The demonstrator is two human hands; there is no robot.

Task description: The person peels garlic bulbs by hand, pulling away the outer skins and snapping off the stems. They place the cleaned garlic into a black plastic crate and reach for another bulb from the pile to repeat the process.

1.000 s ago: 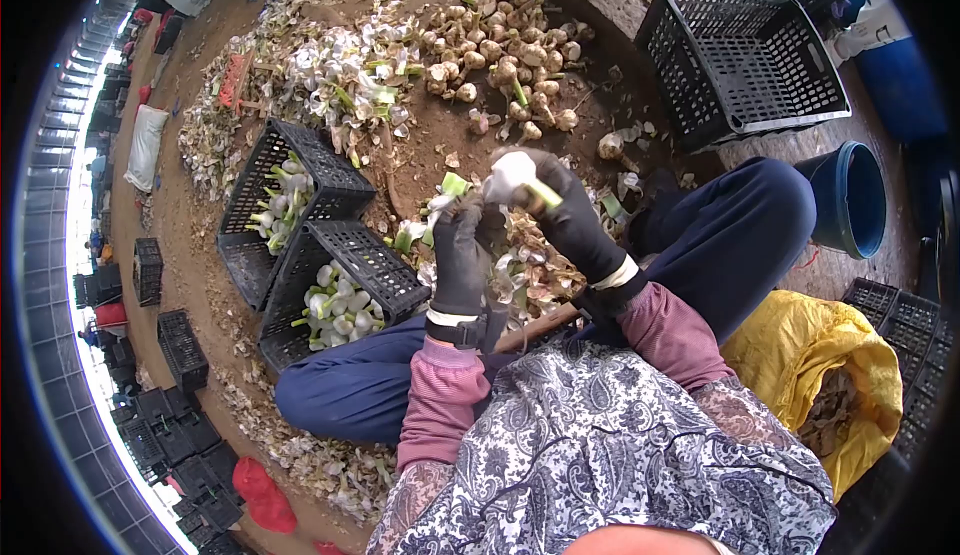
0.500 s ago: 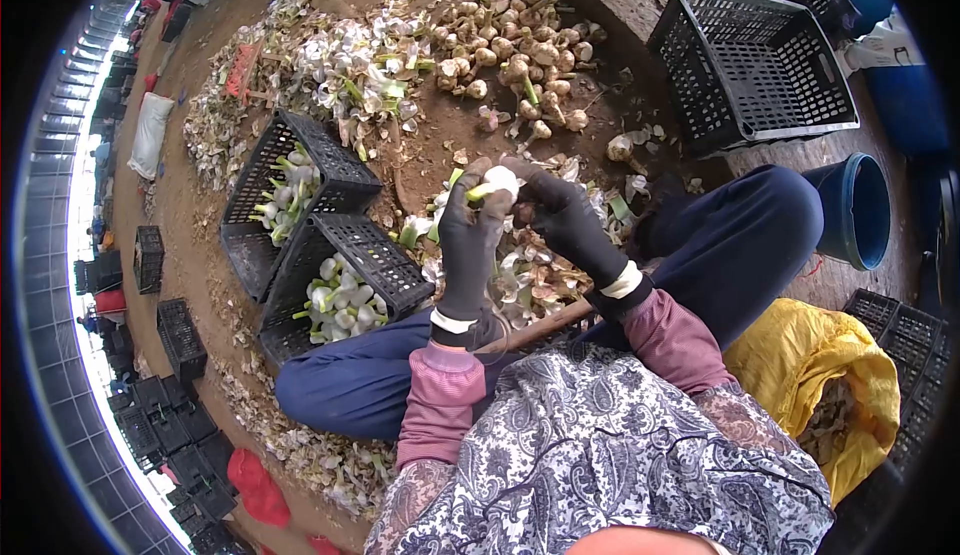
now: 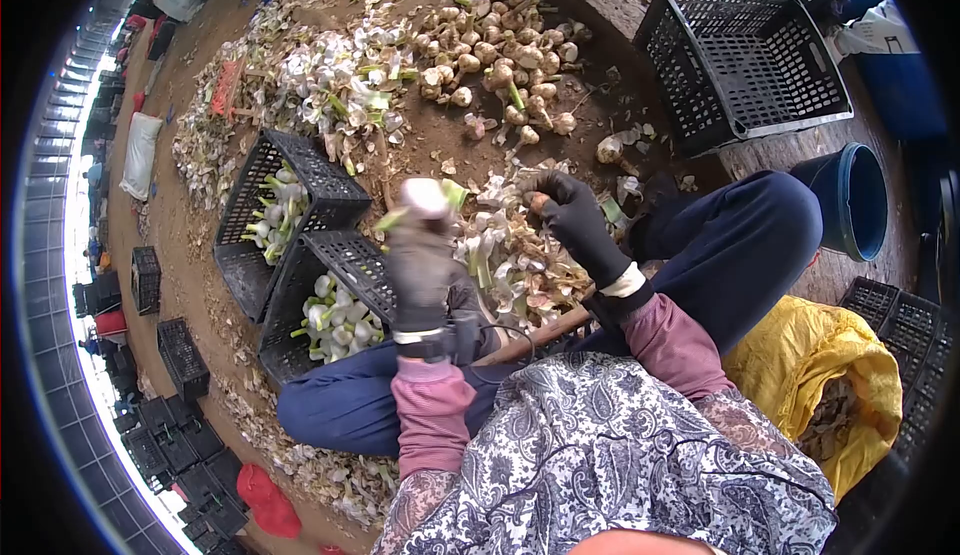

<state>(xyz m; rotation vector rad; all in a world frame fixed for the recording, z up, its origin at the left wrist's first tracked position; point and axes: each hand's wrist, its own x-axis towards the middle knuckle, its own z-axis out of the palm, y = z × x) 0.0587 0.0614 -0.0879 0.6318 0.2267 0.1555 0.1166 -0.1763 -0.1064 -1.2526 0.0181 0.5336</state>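
We've got a peeled garlic bulb up top in our left hand, fingers wrapped round it, just right of the near crate. Right hand rests on the peel pile, fingers curled together, can't tell on what.

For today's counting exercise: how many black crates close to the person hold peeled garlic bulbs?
2. One crate stands left of the gloved left hand; the other crate sits just below it, against the person's leg. More crates stacked at far left are too small to judge.
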